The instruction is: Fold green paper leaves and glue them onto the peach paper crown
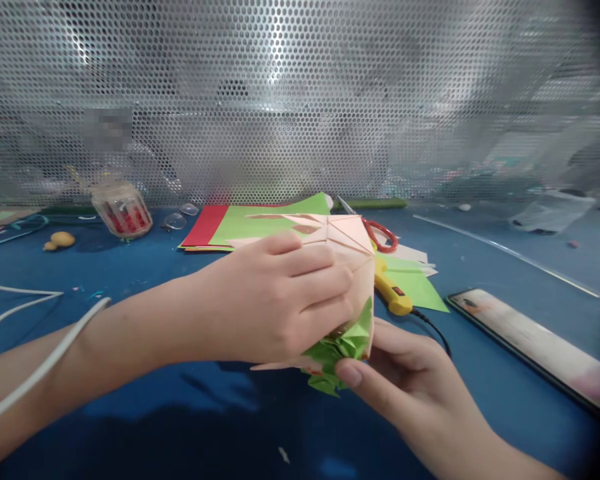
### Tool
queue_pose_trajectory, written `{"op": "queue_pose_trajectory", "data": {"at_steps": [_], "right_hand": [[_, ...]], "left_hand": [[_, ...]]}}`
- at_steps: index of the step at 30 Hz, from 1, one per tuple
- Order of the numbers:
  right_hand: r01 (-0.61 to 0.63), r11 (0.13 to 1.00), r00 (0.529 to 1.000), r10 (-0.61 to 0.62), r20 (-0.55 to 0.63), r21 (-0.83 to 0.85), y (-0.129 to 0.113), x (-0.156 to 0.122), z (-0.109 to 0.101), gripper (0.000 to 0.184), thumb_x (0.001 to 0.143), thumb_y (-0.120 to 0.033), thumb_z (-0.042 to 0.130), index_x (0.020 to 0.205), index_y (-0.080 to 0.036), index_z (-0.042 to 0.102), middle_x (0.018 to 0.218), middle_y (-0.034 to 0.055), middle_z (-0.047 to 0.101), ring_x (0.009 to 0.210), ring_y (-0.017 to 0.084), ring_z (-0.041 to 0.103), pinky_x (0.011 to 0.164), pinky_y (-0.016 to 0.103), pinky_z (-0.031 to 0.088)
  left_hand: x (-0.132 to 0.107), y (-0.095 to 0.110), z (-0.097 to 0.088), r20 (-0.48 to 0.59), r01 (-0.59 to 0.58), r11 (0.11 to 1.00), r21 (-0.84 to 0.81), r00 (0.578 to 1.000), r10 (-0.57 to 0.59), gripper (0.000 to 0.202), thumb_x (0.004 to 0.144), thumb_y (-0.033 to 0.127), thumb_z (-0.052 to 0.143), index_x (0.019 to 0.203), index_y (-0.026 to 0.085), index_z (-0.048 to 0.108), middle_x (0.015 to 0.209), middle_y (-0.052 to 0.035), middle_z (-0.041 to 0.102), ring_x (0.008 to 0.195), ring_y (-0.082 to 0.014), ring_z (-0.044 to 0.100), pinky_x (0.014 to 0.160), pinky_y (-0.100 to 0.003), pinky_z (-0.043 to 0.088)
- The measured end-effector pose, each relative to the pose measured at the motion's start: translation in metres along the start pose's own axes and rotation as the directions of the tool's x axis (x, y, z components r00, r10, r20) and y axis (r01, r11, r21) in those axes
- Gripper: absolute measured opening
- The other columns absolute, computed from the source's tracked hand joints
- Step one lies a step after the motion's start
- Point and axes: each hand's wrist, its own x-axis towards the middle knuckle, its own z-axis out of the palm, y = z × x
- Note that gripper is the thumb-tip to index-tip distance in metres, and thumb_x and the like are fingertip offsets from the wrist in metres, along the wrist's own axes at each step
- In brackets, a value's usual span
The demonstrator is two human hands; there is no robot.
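Note:
A pale pink folded-paper piece with pointed tips is held up in front of me. Crumpled green paper leaves sit at its lower end. Across its front lie the curled fingers of my left hand, which partly reach inside and hide the middle. From the lower right, my right hand grips the paper's edge, thumb against the green leaves and fingers behind. Just behind the piece are a yellow glue gun and red-handled scissors, both partly covered.
Red and green paper sheets lie at the back. A phone and a clear stick are on the right. A tilted jar stands back left, and a white cable crosses my left forearm. Perforated metal closes off the back.

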Motion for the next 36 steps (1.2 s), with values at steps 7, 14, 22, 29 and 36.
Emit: {"op": "queue_pose_trajectory", "data": {"at_steps": [7,14,22,29,36], "right_hand": [[0.046,0.999,0.999,-0.045,-0.026,0.016,-0.001,0.0,0.0,0.017,0.084,-0.03,0.065,0.069,-0.022,0.061,0.072,0.0001,0.064,0.071,0.016,0.059,0.067,0.023,0.051],[0.011,1.0,1.0,-0.011,-0.022,-0.011,-0.002,-0.003,-0.001,0.023,0.084,-0.035,0.064,0.067,-0.021,0.06,0.072,0.0021,0.065,0.072,0.019,0.063,0.069,0.027,0.054],[0.03,1.0,0.999,-0.03,-0.028,0.006,-0.007,0.001,0.002,0.018,0.085,-0.029,0.065,0.07,-0.021,0.062,0.083,0.0019,0.072,0.082,0.019,0.066,0.063,0.022,0.052],[0.088,0.996,0.995,-0.089,-0.034,-0.03,-0.005,-0.001,0.002,0.013,0.084,-0.026,0.067,0.071,-0.022,0.065,0.081,-0.0003,0.072,0.074,0.016,0.066,0.068,0.021,0.053],[0.083,0.995,0.996,-0.085,-0.032,-0.062,-0.006,0.001,0.003,0.02,0.083,-0.028,0.067,0.065,-0.021,0.061,0.075,0.0012,0.069,0.07,0.017,0.064,0.066,0.024,0.053]], "left_hand": [[-0.005,-0.005,-0.01,0.047,0.105,0.98,-0.168,0.994,-0.098,0.029,0.098,0.011,0.038,0.08,0.018,0.061,0.094,-0.0036,0.07,0.09,-0.0165,0.06,0.081,-0.03,0.04],[-0.008,-0.009,-0.01,-0.108,0.024,0.995,-0.099,0.994,-0.034,0.032,0.096,0.01,0.044,0.075,0.017,0.066,0.075,-0.0023,0.069,0.077,-0.0166,0.062,0.066,-0.034,0.04],[-0.003,0.002,-0.017,-0.062,-0.026,1.0,-0.014,0.998,0.025,0.034,0.094,0.007,0.041,0.075,0.013,0.069,0.073,-0.003,0.072,0.073,-0.0166,0.063,0.057,-0.036,0.04],[0.004,0.004,-0.02,-0.053,-0.067,0.996,0.058,0.996,0.07,0.037,0.092,0.006,0.038,0.074,0.015,0.069,0.073,0.0003,0.072,0.068,-0.0146,0.061,0.061,-0.034,0.045],[0.0,0.0,-0.014,0.002,-0.069,0.993,0.09,0.998,0.069,0.036,0.095,0.009,0.033,0.082,0.015,0.067,0.075,-0.0015,0.07,0.071,-0.0164,0.059,0.069,-0.035,0.044]]}}
